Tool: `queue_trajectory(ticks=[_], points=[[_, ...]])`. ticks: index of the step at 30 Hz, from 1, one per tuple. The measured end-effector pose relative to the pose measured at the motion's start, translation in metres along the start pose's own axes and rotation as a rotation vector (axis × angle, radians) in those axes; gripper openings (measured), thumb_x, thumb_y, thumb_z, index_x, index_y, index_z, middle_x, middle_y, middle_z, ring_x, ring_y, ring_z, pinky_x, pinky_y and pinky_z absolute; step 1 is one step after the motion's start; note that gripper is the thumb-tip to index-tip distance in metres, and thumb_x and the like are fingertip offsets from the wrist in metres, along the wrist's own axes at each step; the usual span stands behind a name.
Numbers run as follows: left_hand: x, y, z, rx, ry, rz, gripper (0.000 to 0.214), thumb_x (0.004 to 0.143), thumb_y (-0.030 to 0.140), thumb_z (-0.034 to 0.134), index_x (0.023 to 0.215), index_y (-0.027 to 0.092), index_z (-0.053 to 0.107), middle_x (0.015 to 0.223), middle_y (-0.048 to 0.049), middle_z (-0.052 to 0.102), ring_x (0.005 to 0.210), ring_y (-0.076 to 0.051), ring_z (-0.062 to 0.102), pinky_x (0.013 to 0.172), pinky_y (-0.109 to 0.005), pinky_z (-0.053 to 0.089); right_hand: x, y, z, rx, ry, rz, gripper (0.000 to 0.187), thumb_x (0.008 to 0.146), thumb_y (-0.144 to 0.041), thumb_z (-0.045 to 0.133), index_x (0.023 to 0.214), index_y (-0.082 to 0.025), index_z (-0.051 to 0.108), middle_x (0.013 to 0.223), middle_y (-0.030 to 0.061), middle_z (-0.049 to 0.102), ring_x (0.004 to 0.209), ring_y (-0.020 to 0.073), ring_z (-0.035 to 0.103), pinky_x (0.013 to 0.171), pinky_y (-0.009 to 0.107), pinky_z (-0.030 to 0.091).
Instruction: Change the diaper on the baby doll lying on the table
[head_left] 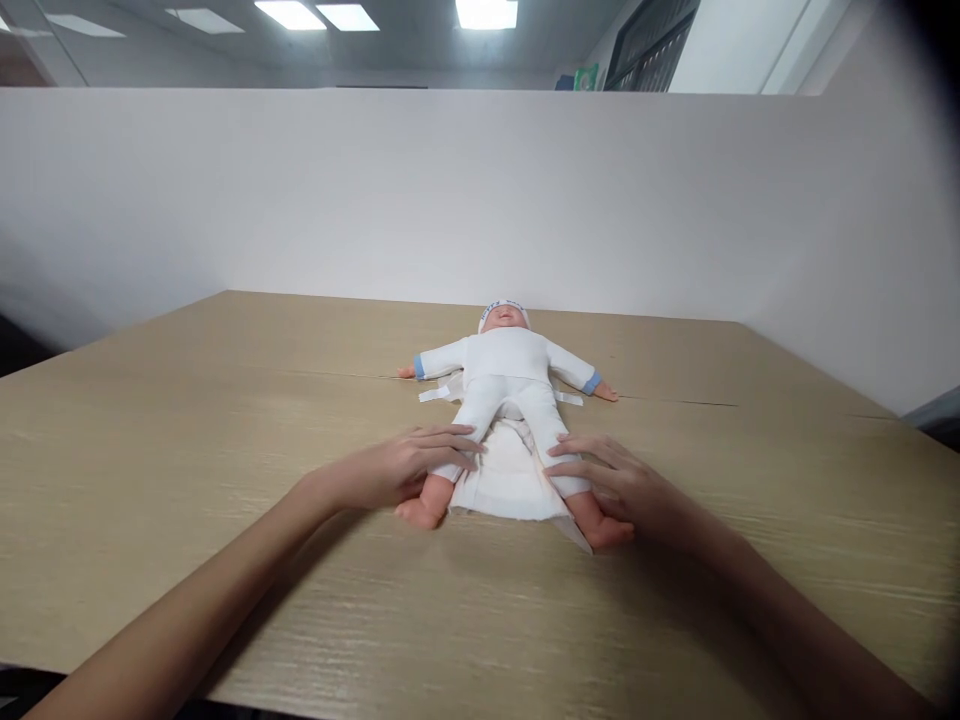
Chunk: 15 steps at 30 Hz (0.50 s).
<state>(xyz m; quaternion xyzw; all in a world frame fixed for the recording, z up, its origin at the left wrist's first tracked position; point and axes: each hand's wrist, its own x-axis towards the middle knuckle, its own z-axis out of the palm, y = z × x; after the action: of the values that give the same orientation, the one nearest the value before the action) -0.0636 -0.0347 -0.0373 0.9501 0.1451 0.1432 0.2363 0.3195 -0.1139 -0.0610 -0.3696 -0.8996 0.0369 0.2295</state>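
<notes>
A baby doll point(507, 355) lies on its back on the table, arms spread and legs apart. It wears a white suit with blue cuffs and a white headband with dark lettering. Under its hips and between its legs a white diaper point(506, 485) is unfolded, with its tabs sticking out on both sides of the waist. My left hand point(405, 465) rests on the doll's leg at the left, fingers stretched over it. Across the other lower leg lie the parted fingers of my right hand point(615, 480). Both thumbs are mostly hidden.
The light wood table point(225, 430) has a seam running across it behind the doll's hips. A white partition point(375, 190) rises behind the table and along its right side. Beyond it are ceiling lights and a dark rack point(652, 45).
</notes>
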Motion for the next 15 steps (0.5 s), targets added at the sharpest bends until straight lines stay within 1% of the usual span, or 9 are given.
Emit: queue_trajectory(ticks=[4, 7, 9, 10, 12, 13, 14, 15], points=[[-0.001, 0.003, -0.005, -0.060, -0.020, -0.029, 0.053, 0.100, 0.007, 0.050, 0.146, 0.031, 0.060, 0.158, -0.0040, 0.056, 0.157, -0.026, 0.037, 0.125, -0.049, 0.041, -0.002, 0.007, -0.002, 0.136, 0.003, 0.049, 0.042, 0.104, -0.017, 0.044, 0.132, -0.033, 0.071, 0.145, 0.0055, 0.066, 0.140, 0.0230, 0.058, 0.113, 0.042, 0.053], [0.002, 0.014, -0.007, -0.105, 0.005, -0.084, 0.044, 0.104, 0.016, 0.046, 0.144, 0.031, 0.060, 0.152, -0.0044, 0.060, 0.153, -0.027, 0.042, 0.124, -0.049, 0.040, 0.000, 0.005, -0.008, 0.219, 0.001, 0.127, 0.041, 0.107, -0.024, 0.040, 0.137, -0.033, 0.067, 0.142, 0.0043, 0.068, 0.139, 0.0234, 0.059, 0.116, 0.044, 0.051], [0.007, 0.026, -0.004, -0.093, 0.036, -0.154, 0.036, 0.104, 0.031, 0.053, 0.139, 0.029, 0.061, 0.142, -0.0067, 0.065, 0.144, -0.031, 0.048, 0.118, -0.050, 0.045, 0.002, -0.005, -0.012, 0.216, 0.006, 0.183, 0.039, 0.107, -0.031, 0.043, 0.141, -0.033, 0.063, 0.141, 0.0046, 0.069, 0.136, 0.0249, 0.062, 0.114, 0.045, 0.052], [0.010, 0.031, -0.001, -0.067, 0.057, -0.191, 0.038, 0.100, 0.041, 0.061, 0.136, 0.028, 0.062, 0.136, -0.0078, 0.067, 0.138, -0.033, 0.050, 0.113, -0.051, 0.048, 0.004, -0.013, -0.012, 0.193, 0.010, 0.205, 0.039, 0.107, -0.034, 0.046, 0.142, -0.032, 0.062, 0.141, 0.0056, 0.068, 0.134, 0.0262, 0.063, 0.113, 0.045, 0.053], [0.016, 0.040, 0.008, 0.016, 0.096, -0.250, 0.056, 0.086, 0.055, 0.076, 0.131, 0.026, 0.062, 0.129, -0.0092, 0.066, 0.129, -0.036, 0.050, 0.104, -0.050, 0.051, 0.008, -0.030, -0.009, 0.096, 0.013, 0.226, 0.044, 0.103, -0.043, 0.055, 0.145, -0.030, 0.059, 0.143, 0.0099, 0.066, 0.133, 0.0310, 0.062, 0.109, 0.049, 0.054], [0.019, 0.042, 0.014, 0.070, 0.112, -0.266, 0.060, 0.081, 0.056, 0.081, 0.129, 0.025, 0.061, 0.128, -0.0097, 0.064, 0.126, -0.037, 0.049, 0.101, -0.050, 0.051, 0.010, -0.039, -0.005, 0.030, 0.016, 0.221, 0.051, 0.099, -0.049, 0.060, 0.146, -0.028, 0.057, 0.143, 0.0129, 0.065, 0.132, 0.0344, 0.061, 0.108, 0.052, 0.053], [0.021, 0.044, 0.019, 0.125, 0.125, -0.271, 0.058, 0.080, 0.052, 0.082, 0.127, 0.024, 0.061, 0.127, -0.0099, 0.063, 0.123, -0.036, 0.049, 0.100, -0.050, 0.051, 0.012, -0.046, 0.001, -0.040, 0.020, 0.211, 0.060, 0.095, -0.054, 0.065, 0.147, -0.025, 0.056, 0.143, 0.0159, 0.063, 0.132, 0.0376, 0.060, 0.106, 0.055, 0.053], [0.023, 0.044, 0.024, 0.179, 0.135, -0.272, 0.051, 0.082, 0.045, 0.080, 0.124, 0.024, 0.061, 0.125, -0.0098, 0.063, 0.120, -0.036, 0.049, 0.099, -0.050, 0.050, 0.014, -0.051, 0.007, -0.106, 0.026, 0.199, 0.067, 0.091, -0.056, 0.069, 0.147, -0.023, 0.056, 0.142, 0.0183, 0.062, 0.130, 0.0399, 0.059, 0.104, 0.057, 0.053]])
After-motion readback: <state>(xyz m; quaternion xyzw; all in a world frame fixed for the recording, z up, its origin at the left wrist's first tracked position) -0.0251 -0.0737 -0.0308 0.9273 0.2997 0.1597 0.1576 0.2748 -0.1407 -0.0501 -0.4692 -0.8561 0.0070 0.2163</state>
